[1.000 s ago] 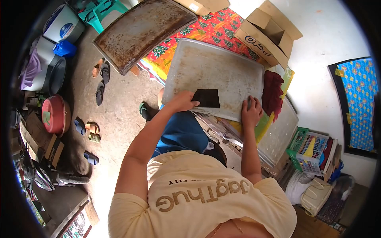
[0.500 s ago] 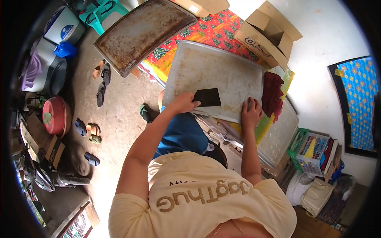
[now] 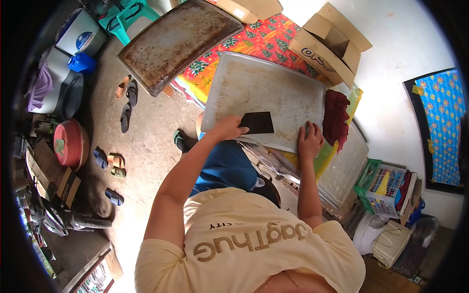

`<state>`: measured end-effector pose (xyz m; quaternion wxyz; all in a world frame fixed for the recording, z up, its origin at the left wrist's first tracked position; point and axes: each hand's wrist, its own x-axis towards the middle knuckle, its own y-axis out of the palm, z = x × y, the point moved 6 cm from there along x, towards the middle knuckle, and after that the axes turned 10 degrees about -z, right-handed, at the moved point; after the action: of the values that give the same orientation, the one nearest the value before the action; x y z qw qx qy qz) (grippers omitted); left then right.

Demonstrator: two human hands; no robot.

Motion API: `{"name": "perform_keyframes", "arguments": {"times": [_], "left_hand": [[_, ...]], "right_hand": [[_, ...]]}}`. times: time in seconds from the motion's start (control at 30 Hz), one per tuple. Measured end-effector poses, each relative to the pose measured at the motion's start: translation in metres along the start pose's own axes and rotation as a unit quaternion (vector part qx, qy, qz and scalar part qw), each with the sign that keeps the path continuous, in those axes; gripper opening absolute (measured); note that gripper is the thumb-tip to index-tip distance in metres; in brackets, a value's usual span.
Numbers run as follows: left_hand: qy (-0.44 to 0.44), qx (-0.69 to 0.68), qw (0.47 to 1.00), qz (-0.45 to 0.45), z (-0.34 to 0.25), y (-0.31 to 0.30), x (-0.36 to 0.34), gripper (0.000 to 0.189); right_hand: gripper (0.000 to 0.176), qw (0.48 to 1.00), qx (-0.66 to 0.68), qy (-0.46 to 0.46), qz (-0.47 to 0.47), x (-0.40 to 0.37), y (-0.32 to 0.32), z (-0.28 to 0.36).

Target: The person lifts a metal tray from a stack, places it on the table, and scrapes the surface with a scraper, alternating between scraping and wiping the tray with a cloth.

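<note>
Item: one dark flat plate, pinched at its left edge in my left hand, lying over the near part of a stained metal tray; my right hand holds the tray's near edge by its right corner. Surface: red-and-orange tree-print cloth beyond the tray, maroon cloth at its right, rust-browned tray at far left, open carton at far right. Room: bare floor, scattered slippers, pink basin, white wall.
</note>
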<state>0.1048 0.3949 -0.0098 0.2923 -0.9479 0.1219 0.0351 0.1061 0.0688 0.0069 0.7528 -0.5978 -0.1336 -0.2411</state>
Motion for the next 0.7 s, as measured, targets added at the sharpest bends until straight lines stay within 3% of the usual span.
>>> {"name": "perform_keyframes", "arguments": {"times": [0.23, 0.43, 0.53, 0.7], "left_hand": [[-0.009, 0.073, 0.997, 0.032, -0.01, -0.002, 0.0, 0.035], [-0.013, -0.006, 1.0, -0.002, -0.001, 0.012, 0.003, 0.034], [-0.004, 0.051, 0.998, 0.045, -0.005, 0.014, 0.005, 0.032], [-0.017, 0.037, 0.999, 0.03, -0.009, 0.014, 0.004, 0.034]], "right_hand": [[0.041, 1.0, -0.008, -0.002, -0.003, -0.001, 0.002, -0.002], [0.04, 1.0, -0.002, -0.004, -0.004, -0.001, 0.0, -0.002], [0.04, 1.0, 0.003, -0.007, -0.013, -0.002, 0.0, -0.002], [0.04, 1.0, 0.003, -0.003, -0.006, -0.001, 0.001, -0.002]]}}
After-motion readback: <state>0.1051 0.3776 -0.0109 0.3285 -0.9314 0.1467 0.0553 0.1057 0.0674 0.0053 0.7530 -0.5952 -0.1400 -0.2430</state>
